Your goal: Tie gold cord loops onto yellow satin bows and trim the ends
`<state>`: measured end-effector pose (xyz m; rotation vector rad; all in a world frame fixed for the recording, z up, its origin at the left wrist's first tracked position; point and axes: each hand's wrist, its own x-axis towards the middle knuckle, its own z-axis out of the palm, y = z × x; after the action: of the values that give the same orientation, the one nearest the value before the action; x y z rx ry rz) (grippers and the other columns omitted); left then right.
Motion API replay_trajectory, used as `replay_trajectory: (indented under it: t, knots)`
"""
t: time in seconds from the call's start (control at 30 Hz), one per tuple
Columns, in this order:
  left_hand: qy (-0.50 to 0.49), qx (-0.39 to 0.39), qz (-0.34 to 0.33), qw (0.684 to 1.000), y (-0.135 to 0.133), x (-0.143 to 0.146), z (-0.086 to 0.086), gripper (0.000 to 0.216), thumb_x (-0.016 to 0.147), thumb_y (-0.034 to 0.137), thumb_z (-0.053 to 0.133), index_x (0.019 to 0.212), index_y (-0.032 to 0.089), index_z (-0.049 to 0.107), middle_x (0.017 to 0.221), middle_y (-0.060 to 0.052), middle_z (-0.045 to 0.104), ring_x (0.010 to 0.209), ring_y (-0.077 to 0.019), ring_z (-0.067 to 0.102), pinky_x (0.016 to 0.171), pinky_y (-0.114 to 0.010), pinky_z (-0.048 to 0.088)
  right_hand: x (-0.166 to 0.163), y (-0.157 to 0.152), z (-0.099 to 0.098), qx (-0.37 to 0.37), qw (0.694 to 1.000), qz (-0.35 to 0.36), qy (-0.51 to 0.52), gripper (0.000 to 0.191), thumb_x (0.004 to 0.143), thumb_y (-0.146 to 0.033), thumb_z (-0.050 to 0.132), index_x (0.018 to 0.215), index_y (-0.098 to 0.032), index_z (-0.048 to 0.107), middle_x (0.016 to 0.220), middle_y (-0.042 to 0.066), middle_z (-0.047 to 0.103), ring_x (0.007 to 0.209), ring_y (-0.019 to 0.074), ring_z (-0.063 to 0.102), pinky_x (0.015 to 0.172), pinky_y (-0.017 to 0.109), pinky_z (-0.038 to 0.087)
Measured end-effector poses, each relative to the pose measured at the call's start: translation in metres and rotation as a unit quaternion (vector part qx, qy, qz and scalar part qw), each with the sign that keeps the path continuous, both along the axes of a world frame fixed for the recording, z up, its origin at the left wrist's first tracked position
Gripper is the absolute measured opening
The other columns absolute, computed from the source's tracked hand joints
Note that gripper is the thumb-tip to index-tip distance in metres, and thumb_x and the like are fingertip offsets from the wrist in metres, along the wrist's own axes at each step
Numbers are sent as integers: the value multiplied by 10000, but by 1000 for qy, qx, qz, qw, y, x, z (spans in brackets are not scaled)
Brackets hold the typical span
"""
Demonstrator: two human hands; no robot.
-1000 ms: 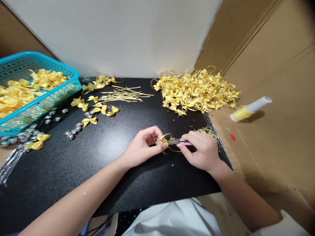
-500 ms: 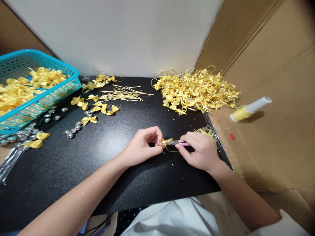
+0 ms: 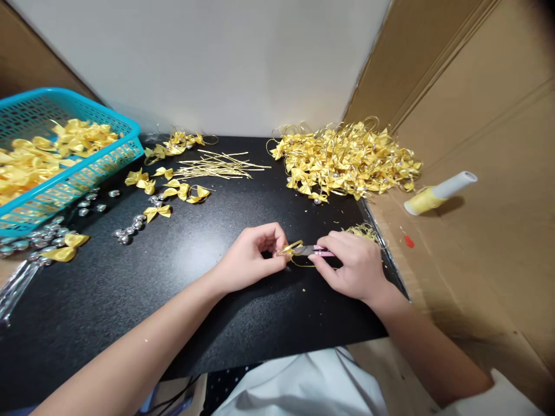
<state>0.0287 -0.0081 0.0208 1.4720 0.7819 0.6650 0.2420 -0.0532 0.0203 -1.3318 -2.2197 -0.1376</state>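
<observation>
The left hand point(image 3: 251, 259) is pinching a small yellow bow point(image 3: 289, 249) between thumb and fingertips, right above the middle of the black table point(image 3: 130, 300). It's a shiny satin-looking little thing with a thin gold loop curling off the top and a strand trailing under it. The right hand point(image 3: 353, 267) is gripping a pair of pink-handled snips point(image 3: 315, 250), with the metal tip right up against the bow.

Behind them at the back right there's a big pile of bows point(image 3: 347, 159). Gold strands point(image 3: 217, 166) lie at the back middle, loose bows point(image 3: 158, 212) and little silver bells point(image 3: 130, 230) to the left, and a blue basket point(image 3: 69, 179) full of more yellow bows. A spool of yellow thread point(image 3: 437, 193) lies on the cardboard point(image 3: 477, 260) to the right.
</observation>
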Motion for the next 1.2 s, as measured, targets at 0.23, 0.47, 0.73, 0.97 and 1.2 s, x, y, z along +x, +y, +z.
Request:
replay_trajectory:
  t: [0.23, 0.47, 0.73, 0.97, 1.2]
  knots:
    - [16, 9, -6, 1000, 0, -1, -2, 203, 745, 164, 642, 706, 172, 443, 668, 45, 509, 598, -70, 456, 588, -196, 386, 1, 0, -2, -9, 1000, 0, -12, 246, 878, -359, 555, 716, -186, 623, 622, 5, 615, 579, 134, 522, 558, 268, 289]
    - [-1, -11, 15, 1000, 1, -2, -3, 225, 739, 176, 665, 717, 174, 441, 670, 46, 513, 586, -69, 464, 574, -195, 385, 1, -2, 5, 9, 999, 10, 34, 216, 881, -346, 558, 753, -181, 612, 628, 8, 613, 571, 134, 550, 545, 264, 343]
    - [-67, -31, 76, 994, 7, -2, -3, 222, 753, 233, 711, 890, 164, 550, 759, 21, 593, 698, -96, 599, 696, -227, 476, 106, -9, -4, -16, 950, -283, 134, 340, 871, -464, 559, 1034, -169, 603, 993, 139, 722, 870, 272, 701, 776, 427, 555]
    - [-77, 23, 112, 990, -2, 3, -4, 218, 784, 297, 715, 899, 170, 580, 807, -18, 662, 754, -136, 658, 752, -273, 522, 105, -33, -4, -11, 955, -259, 147, 244, 861, -410, 592, 974, -197, 627, 858, 94, 729, 716, 224, 710, 650, 348, 587]
    - [-78, -17, 169, 982, -7, 10, -3, 235, 720, 283, 772, 847, 164, 613, 704, 12, 638, 677, -114, 619, 692, -235, 507, 2, -14, 4, 45, 996, 22, 68, 117, 900, -225, 578, 1002, -171, 603, 803, 60, 704, 671, 153, 674, 596, 247, 527]
